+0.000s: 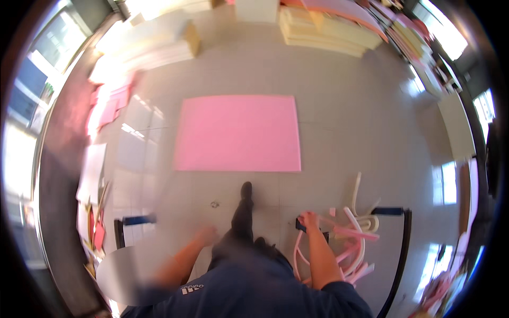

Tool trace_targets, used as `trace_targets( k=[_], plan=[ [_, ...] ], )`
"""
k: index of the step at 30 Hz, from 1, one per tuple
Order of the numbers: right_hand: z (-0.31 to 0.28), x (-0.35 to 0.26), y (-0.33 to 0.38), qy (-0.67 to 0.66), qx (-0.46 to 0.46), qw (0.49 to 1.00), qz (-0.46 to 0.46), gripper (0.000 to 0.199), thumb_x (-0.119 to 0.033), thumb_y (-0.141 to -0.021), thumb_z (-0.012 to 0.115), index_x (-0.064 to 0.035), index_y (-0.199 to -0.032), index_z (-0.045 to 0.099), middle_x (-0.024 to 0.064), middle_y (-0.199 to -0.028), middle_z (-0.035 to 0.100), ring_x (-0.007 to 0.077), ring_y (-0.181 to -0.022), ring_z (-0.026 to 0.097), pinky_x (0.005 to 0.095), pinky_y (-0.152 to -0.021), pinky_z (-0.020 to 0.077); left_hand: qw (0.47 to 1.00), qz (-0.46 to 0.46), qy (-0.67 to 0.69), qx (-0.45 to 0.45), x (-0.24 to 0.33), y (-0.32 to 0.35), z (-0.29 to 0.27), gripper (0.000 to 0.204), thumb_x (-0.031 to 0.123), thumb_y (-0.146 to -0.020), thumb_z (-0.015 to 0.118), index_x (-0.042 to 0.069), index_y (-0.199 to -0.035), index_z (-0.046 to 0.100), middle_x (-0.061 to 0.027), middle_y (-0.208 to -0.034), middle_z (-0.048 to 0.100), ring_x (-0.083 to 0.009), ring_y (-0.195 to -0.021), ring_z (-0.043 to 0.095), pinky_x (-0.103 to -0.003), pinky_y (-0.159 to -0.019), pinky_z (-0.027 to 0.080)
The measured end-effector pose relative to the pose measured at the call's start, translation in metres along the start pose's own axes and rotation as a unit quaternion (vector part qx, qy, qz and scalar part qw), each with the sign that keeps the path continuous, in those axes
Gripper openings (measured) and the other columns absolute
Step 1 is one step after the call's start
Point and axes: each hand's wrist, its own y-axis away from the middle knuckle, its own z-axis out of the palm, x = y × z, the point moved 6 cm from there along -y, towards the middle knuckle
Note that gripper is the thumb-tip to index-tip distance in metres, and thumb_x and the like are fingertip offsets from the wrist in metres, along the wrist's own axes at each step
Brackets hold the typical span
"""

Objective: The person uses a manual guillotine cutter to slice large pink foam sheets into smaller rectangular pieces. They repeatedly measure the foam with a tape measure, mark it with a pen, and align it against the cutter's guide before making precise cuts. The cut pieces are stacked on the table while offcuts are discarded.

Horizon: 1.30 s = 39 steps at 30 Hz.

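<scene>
Grey tiled floor (pixel 344 132) carries a pink sheet (pixel 238 133) far ahead. Right hand (pixel 308 220) grips a black handle (pixel 300 227) beside a cart of pink and white foam strips (pixel 356 238) at near right. Left hand (pixel 205 235) is blurred; its grip cannot be told.

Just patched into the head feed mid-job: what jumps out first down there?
The big pink sheet lying flat on the grey tiled floor, straight ahead of the person's forward foot. To its lower right, the right hand rests on a black-framed cart piled with pink and cream foam strips. The left hand is motion-blurred and seems empty; cream foam slabs are stacked at the far side.
</scene>
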Motion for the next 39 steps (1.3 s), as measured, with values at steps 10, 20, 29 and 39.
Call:
trace_targets(
  k=[10, 20, 29, 39],
  plan=[
    [0.138, -0.063, -0.175, -0.162, -0.053, 0.967, 0.190, 0.023, -0.027, -0.088, 0.073, -0.0075, -0.095, 0.064, 0.0055, -0.088, 0.066, 0.0200, -0.079, 0.067, 0.0331, -0.067, 0.0576, 0.955, -0.117, 0.270, 0.045, -0.014, -0.096, -0.087, 0.033, 0.019, -0.094, 0.064, -0.005, -0.117, 0.064, -0.0156, -0.101, 0.073, -0.0217, -0.090, 0.072, -0.033, -0.079, 0.057],
    [0.290, 0.077, -0.491, -0.196, 0.060, 0.930, 0.307, 0.030, -0.016, -0.081, 0.083, -0.0106, -0.077, 0.054, -0.0003, -0.067, 0.043, 0.0115, -0.055, 0.041, 0.0274, -0.043, 0.0340, 0.844, -0.413, 0.324, -0.111, 0.007, -0.102, 0.057, 0.032, 0.023, -0.094, 0.068, -0.004, -0.111, 0.068, -0.0142, -0.094, 0.074, -0.0191, -0.087, 0.073, -0.031, -0.076, 0.055],
    [0.329, 0.094, -0.590, -0.349, 0.140, 0.887, 0.266, 0.031, -0.025, -0.085, 0.076, -0.0076, -0.106, 0.060, 0.0046, -0.088, 0.060, 0.0182, -0.075, 0.056, 0.0363, -0.075, 0.0491, 0.733, -0.512, 0.438, -0.090, -0.014, -0.109, 0.101, 0.033, 0.014, -0.097, 0.064, -0.006, -0.123, 0.060, -0.0133, -0.107, 0.073, -0.0208, -0.095, 0.071, -0.031, -0.084, 0.055],
    [0.405, -0.230, -0.294, -0.272, -0.111, 0.954, 0.065, 0.034, -0.005, -0.085, 0.070, -0.0097, -0.117, 0.061, 0.0030, -0.104, 0.065, 0.0138, -0.086, 0.062, 0.0295, -0.068, 0.0513, 0.930, -0.258, 0.212, 0.158, 0.039, -0.237, -0.079, 0.089, 0.025, -0.073, 0.084, 0.006, -0.146, 0.037, -0.0168, -0.141, 0.052, -0.0304, -0.126, 0.055, -0.043, -0.102, 0.047]
  ],
)
